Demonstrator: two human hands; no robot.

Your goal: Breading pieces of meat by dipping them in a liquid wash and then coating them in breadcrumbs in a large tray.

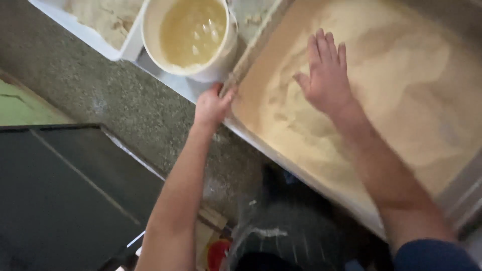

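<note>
A large shallow tray (251, 131) full of pale flour (401, 80) fills the right half of the head view. My right hand (326, 75) lies flat on the flour with its fingers spread, pressing into the loose powder. My left hand (212, 105) grips the tray's near left corner, thumb over the rim. Just beyond that corner stands a white bucket (221, 65) holding a yellowish liquid (193, 30).
A second white tray (95, 37) with a floury mix sits at the top left beside the bucket. Below is a speckled grey floor (115, 100), a dark flat panel (65, 195) at the lower left, and my dark trousers (291, 226).
</note>
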